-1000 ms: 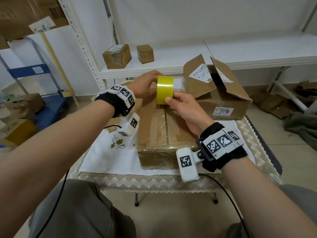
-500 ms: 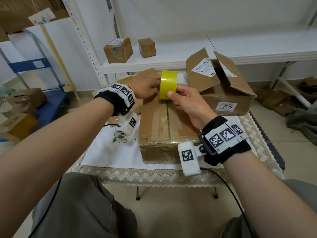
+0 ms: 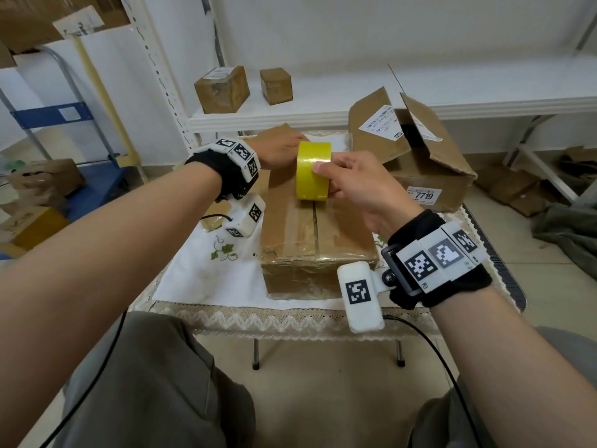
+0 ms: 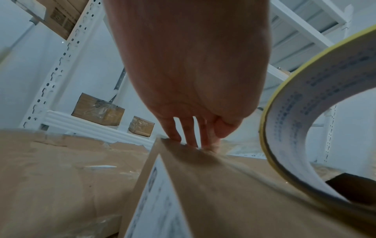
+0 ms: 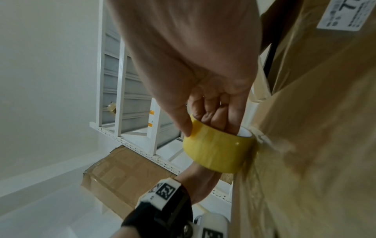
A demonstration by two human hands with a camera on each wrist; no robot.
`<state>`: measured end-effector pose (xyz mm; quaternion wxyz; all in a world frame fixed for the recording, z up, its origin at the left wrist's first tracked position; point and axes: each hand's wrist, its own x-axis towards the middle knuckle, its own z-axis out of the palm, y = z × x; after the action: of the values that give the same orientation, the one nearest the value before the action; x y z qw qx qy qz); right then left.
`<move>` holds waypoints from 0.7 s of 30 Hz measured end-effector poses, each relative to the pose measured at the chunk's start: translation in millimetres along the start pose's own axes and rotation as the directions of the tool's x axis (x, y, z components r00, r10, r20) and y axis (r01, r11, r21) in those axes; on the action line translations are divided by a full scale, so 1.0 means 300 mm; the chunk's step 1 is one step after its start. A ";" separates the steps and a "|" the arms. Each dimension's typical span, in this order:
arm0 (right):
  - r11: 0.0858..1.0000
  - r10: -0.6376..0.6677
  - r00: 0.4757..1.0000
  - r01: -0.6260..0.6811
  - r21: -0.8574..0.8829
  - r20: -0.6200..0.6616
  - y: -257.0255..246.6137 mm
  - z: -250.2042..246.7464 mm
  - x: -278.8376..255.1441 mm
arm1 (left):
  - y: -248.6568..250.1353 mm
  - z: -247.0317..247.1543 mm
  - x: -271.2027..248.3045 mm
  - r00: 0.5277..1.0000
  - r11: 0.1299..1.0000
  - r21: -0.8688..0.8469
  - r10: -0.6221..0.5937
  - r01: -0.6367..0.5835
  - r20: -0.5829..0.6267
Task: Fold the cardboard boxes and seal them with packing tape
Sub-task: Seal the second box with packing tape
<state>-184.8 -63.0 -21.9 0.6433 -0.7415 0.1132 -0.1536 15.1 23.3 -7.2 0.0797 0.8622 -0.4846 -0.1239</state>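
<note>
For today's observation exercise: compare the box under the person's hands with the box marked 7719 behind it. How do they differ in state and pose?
The near box has its top flaps folded flat and meeting at a centre seam; the 7719 box has its flaps standing up and open. The right hand holds the yellow tape roll on the near box while the left hand presses its far end; nothing touches the 7719 box. Both are brown cardboard and sit on the white tablecloth.
</note>
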 end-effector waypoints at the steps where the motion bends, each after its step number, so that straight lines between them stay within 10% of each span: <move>1: 1.000 0.005 1.000 -0.005 0.002 -0.001 -0.001 0.001 -0.002 | 0.001 -0.002 0.011 1.000 1.000 0.029 -0.012 0.012 0.005; 21: 0.998 0.049 0.998 -0.048 0.035 -0.025 0.011 -0.014 -0.023 | 0.063 0.006 -0.007 0.982 0.973 0.137 -0.186 0.188 -0.023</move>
<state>-192.8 -64.8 -25.2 0.6581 -0.7251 0.1368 -0.1496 -1.9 15.3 -3.8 0.0100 0.9081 -0.4083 -0.0927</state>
